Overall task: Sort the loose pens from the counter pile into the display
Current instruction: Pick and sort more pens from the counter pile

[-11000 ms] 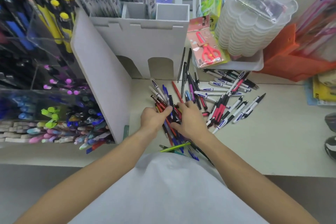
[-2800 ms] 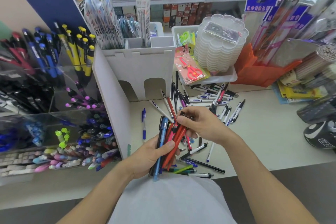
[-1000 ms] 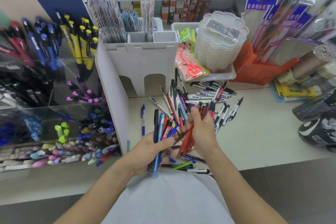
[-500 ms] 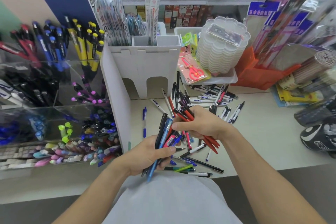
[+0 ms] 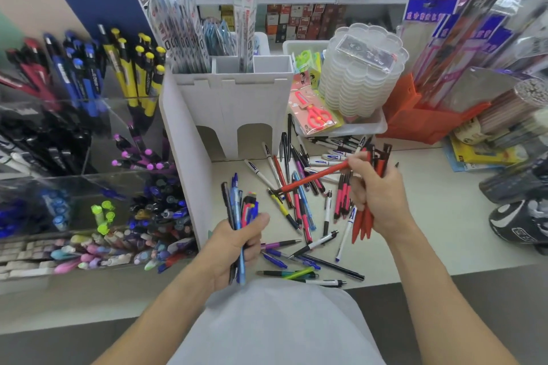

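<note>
Head view: left hand (image 5: pixel 237 241) grips a bundle of blue and dark pens (image 5: pixel 238 213) upright above the counter (image 5: pixel 439 216). Right hand (image 5: pixel 378 195) clutches red pens (image 5: pixel 363 222), pinching one more red pen (image 5: pixel 311 178) crosswise. Loose pile (image 5: pixel 299 187) lies between them, beside the clear display (image 5: pixel 89 175).

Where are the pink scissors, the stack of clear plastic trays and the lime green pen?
pink scissors (image 5: pixel 316 115), head view, pivot.
stack of clear plastic trays (image 5: pixel 357 83), head view, side.
lime green pen (image 5: pixel 299 272), head view, barrel.
</note>
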A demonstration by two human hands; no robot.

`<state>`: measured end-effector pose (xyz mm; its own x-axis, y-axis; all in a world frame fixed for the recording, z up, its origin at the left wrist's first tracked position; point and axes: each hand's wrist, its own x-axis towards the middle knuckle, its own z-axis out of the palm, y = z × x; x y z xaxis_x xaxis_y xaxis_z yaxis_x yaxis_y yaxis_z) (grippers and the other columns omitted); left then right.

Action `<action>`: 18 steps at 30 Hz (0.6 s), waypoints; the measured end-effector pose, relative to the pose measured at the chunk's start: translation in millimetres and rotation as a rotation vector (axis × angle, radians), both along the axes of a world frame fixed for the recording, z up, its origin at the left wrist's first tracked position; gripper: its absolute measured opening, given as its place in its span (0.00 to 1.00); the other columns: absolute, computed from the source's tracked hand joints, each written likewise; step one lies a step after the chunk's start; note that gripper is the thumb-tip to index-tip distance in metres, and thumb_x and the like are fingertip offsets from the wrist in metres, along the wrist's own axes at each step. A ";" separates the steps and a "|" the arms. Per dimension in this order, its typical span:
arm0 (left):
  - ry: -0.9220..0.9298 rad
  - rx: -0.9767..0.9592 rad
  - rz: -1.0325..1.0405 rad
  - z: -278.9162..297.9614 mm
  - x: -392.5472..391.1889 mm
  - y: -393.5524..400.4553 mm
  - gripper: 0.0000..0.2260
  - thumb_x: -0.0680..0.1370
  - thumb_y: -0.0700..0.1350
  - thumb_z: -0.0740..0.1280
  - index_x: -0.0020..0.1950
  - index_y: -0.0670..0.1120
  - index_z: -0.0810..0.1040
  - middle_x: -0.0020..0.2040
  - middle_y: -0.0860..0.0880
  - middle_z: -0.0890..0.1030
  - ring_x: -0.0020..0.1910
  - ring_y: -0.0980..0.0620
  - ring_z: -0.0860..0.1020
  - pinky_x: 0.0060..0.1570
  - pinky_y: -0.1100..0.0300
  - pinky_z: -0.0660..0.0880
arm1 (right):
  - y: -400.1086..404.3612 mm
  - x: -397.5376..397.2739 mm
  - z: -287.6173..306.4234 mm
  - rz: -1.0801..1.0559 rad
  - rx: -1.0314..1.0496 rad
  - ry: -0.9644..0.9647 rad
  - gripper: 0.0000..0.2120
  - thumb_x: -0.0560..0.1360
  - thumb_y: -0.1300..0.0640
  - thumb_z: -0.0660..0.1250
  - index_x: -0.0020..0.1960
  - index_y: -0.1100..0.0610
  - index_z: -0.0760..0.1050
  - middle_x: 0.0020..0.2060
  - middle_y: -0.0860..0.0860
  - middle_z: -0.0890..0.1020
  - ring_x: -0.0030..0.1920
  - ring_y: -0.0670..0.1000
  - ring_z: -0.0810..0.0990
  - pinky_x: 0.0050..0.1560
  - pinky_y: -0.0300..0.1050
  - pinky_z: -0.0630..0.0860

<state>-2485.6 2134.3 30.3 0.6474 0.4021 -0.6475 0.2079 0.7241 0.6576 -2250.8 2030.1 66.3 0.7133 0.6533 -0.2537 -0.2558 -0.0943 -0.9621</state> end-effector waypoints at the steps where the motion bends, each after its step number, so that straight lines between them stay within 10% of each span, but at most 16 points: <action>1: -0.022 -0.022 0.090 1.4 4.3 -1.9 0.16 0.71 0.50 0.74 0.48 0.42 0.71 0.28 0.49 0.64 0.23 0.54 0.62 0.21 0.63 0.62 | -6.0 -8.7 -2.1 0.015 -0.033 -0.022 0.08 0.81 0.62 0.66 0.44 0.57 0.79 0.26 0.55 0.73 0.19 0.49 0.62 0.19 0.39 0.61; 6: 0.012 0.010 0.333 12.9 27.0 0.9 0.14 0.74 0.48 0.74 0.36 0.44 0.73 0.27 0.49 0.68 0.22 0.54 0.64 0.21 0.64 0.63 | -27.1 -53.4 -9.8 0.172 -0.243 -0.124 0.06 0.77 0.61 0.70 0.42 0.57 0.83 0.28 0.61 0.74 0.23 0.50 0.65 0.25 0.43 0.65; 9: 0.032 0.096 0.376 17.2 28.9 7.5 0.12 0.76 0.43 0.72 0.36 0.44 0.73 0.27 0.48 0.70 0.21 0.54 0.66 0.21 0.64 0.64 | -36.2 -56.0 0.1 0.453 -0.400 -0.193 0.09 0.77 0.56 0.72 0.39 0.54 0.82 0.24 0.49 0.73 0.23 0.46 0.66 0.28 0.39 0.67; 14: 0.149 0.474 -0.080 34.9 22.7 10.1 0.16 0.75 0.47 0.74 0.34 0.42 0.72 0.24 0.46 0.72 0.22 0.50 0.68 0.29 0.57 0.71 | -29.9 -61.1 3.3 0.260 -0.340 -0.019 0.24 0.79 0.46 0.67 0.46 0.71 0.75 0.29 0.58 0.67 0.25 0.52 0.64 0.26 0.45 0.64; 18: 0.083 0.589 -0.221 51.6 23.5 5.6 0.16 0.76 0.46 0.74 0.32 0.44 0.72 0.23 0.47 0.72 0.22 0.50 0.68 0.26 0.59 0.71 | -7.5 -91.1 2.7 0.265 -0.162 0.168 0.19 0.77 0.43 0.65 0.37 0.57 0.74 0.27 0.50 0.71 0.27 0.49 0.69 0.28 0.42 0.70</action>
